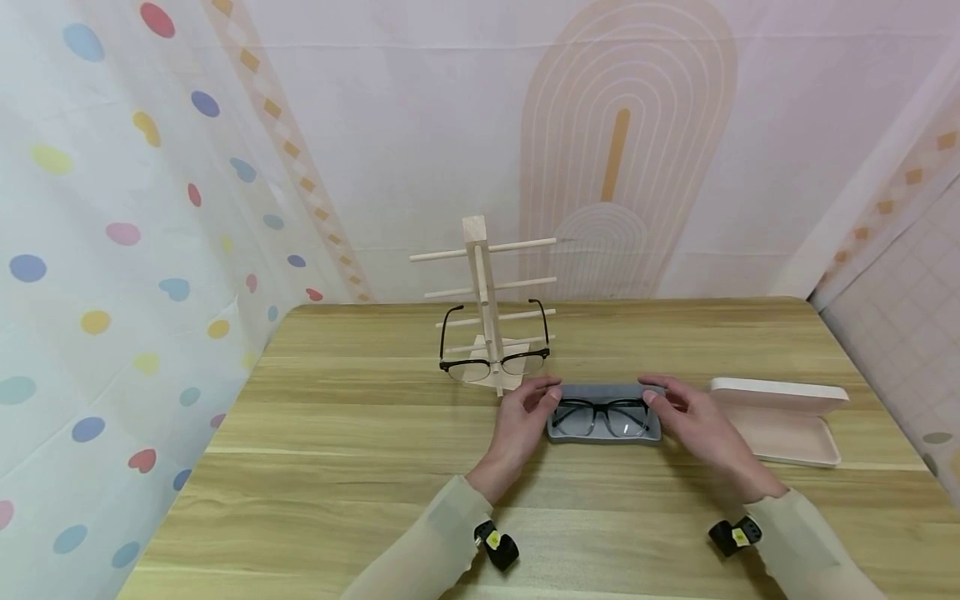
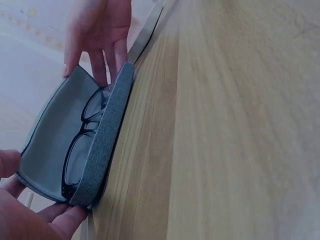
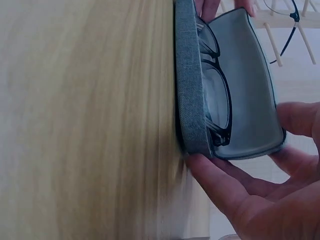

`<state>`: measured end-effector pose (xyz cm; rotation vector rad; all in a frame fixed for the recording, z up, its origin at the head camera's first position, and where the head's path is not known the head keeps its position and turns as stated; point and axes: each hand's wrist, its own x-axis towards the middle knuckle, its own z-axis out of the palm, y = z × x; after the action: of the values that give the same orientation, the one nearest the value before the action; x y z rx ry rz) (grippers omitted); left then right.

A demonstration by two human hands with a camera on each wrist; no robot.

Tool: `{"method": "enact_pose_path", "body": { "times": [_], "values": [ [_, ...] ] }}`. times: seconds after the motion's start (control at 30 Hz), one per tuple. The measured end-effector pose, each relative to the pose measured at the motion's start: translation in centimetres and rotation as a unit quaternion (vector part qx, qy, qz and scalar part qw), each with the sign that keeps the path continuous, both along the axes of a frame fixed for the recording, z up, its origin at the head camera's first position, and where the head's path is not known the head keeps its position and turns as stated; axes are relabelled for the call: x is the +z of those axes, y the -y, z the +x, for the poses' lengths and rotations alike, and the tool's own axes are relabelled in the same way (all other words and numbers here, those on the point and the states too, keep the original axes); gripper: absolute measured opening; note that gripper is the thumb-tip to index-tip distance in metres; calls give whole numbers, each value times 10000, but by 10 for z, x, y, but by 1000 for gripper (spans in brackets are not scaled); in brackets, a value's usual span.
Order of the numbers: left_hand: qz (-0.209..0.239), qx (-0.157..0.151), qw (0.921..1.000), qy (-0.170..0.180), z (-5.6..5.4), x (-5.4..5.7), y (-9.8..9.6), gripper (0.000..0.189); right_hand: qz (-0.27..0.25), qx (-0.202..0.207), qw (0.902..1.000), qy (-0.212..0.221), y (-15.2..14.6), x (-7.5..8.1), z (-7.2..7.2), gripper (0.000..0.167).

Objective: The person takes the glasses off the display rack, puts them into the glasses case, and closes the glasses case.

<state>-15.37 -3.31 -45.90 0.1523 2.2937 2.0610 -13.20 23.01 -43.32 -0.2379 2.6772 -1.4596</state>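
Between my two hands, a grey fabric-covered glasses case (image 1: 600, 390) stands on the table with its lid raised. Dark-framed glasses (image 1: 600, 407) lie inside, lenses facing me. My left hand (image 1: 519, 427) grips the case's left end, thumb on the lid's edge and fingers at the base corner, as the left wrist view shows. At the opposite end my right hand (image 1: 703, 427) does the same; in the right wrist view its thumb (image 3: 297, 117) presses the lid's rim while a finger reaches the base. The lid stands tilted back from the base (image 2: 111, 140).
Behind my left hand rises a wooden glasses rack (image 1: 482, 275) with several crossbars, bearing a second pair of glasses (image 1: 457, 364) low down. Right of my right hand an open pale pink case (image 1: 787, 435) lies on the wooden table (image 1: 360, 467). A patterned curtain (image 1: 420, 125) hangs behind.
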Motion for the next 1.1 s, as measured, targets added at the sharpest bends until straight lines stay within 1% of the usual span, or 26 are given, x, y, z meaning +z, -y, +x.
{"method": "enact_pose_path", "body": {
  "times": [0.17,0.3,0.47,0.63,0.77,0.97,1.1],
  "values": [
    [-3,-238,9997,0,0,0,4,30,-417,174,9986,271,-3,1,-1,50],
    [64,-350,9994,-34,2,1,5,28,-668,272,9965,425,-6,1,-1,50],
    [105,-394,9992,-7,3,0,6,26,-818,451,9946,450,-9,0,-1,49],
    [160,-393,9989,189,3,0,8,26,-1001,598,9920,485,-12,-1,-2,47],
    [214,-458,9981,350,4,1,9,26,-1105,617,9904,552,-13,-1,-2,46],
    [142,-611,9974,357,5,2,13,26,-1254,604,9876,728,-13,-1,-1,48],
    [66,-679,9970,376,5,3,13,27,-1170,647,9882,750,-15,-2,-2,49]
  ]
}}
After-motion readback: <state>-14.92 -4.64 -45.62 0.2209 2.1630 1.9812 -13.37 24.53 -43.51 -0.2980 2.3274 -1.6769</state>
